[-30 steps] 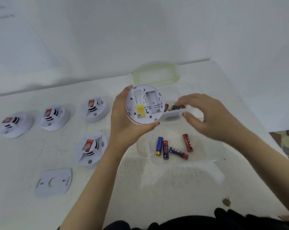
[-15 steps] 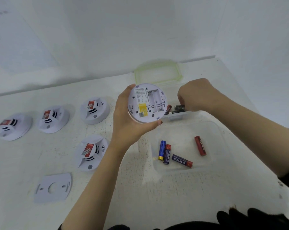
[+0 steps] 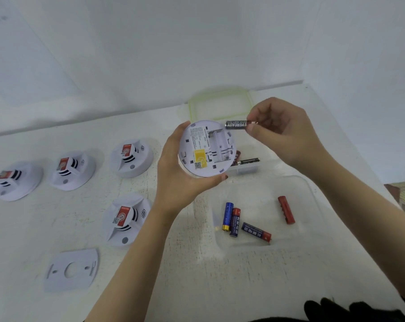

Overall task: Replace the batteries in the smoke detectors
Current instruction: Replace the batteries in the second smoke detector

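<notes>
Black EVEREADY battery [image 3: 235, 125] in right hand [image 3: 282, 132]; left hand [image 3: 179, 182] holds smoke detector [image 3: 202, 145].

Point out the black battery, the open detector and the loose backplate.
black battery [image 3: 235, 125], head view, middle of its label.
open detector [image 3: 199, 156], head view, yellow sticker on its back.
backplate [image 3: 83, 278], head view, flat part right of its hole.

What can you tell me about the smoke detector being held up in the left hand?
Round white plastic smoke detector, held above the table, back toward the camera. Its open battery compartment looks empty, metal contacts showing; a yellow sticker and fine print sit beside it. The left hand grips its rim. The right hand pinches a black Eveready battery near the detector's upper edge, not yet inserted.
</notes>
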Motion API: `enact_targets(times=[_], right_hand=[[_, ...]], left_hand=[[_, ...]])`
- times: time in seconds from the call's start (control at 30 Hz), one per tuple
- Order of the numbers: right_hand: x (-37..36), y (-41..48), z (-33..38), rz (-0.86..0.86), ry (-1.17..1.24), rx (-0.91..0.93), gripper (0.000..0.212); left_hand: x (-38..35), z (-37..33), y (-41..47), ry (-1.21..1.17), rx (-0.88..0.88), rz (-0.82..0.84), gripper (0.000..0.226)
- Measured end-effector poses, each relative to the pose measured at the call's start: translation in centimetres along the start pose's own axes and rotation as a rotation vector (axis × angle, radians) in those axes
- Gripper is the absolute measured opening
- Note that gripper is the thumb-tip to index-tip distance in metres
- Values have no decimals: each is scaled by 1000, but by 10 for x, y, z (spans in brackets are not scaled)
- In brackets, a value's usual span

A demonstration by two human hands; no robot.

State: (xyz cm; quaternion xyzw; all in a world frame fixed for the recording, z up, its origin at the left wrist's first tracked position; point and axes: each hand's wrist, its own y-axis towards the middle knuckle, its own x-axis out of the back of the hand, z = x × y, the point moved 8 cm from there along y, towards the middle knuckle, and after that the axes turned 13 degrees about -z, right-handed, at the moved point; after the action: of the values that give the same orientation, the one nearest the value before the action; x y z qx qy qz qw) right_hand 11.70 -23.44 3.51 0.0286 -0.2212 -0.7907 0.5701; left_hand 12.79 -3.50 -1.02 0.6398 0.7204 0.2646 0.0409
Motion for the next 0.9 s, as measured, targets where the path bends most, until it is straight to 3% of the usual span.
enact_targets(times=[0.2, 0.43, 0.57, 0.73, 0.9], right_hand=[[-7, -4, 11, -44, 33, 73, 13], [-23, -9, 27, 48, -258, 326, 7], [-26, -12, 30, 20, -357, 449, 14], [-28, -16, 23, 87, -155, 233, 19], [-26, -21, 18, 58, -82, 192, 10]], left_hand=[[0, -8, -3, -7, -22, -1, 97], [-1, -17, -6, -2, -23, -8, 86], [-2, -25, -8, 32, -60, -23, 81], [0, -30, -8, 22, -89, -49, 83], [0, -28, -12, 23, -66, -49, 89]])
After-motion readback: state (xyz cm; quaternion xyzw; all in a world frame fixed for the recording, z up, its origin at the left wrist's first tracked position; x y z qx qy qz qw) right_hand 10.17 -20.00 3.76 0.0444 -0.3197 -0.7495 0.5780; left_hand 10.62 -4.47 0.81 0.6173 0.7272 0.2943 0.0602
